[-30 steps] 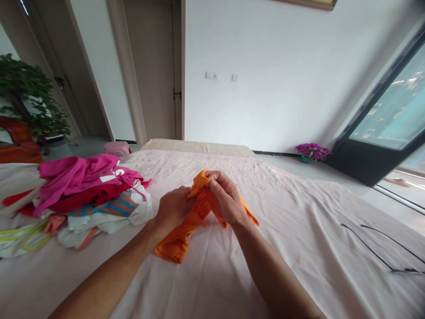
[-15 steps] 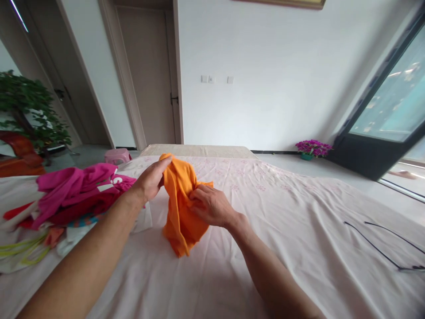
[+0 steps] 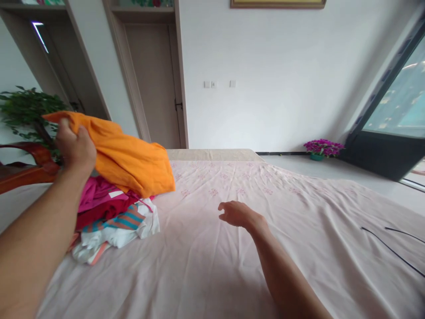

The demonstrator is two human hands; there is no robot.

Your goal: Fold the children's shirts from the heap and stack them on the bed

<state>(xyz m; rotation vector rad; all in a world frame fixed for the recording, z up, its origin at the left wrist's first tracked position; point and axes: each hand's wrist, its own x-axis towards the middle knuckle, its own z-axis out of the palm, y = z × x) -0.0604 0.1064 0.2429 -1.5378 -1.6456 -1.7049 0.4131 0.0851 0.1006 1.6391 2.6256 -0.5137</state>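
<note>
My left hand is raised at the left and grips an orange garment by one end. The cloth trails to the right in the air above a heap of clothes in pink, red, white and stripes. My right hand hovers low over the pale pink bedsheet near the middle, fingers loosely apart and holding nothing.
A black cable lies on the sheet at the right. Beyond the bed are a closed door, a green plant at the left, a pot of purple flowers on the floor, and a dark-framed window.
My left hand has swung the orange garment up and to the left, over the clothes heap. My right hand has let go of it and stays over the sheet.
</note>
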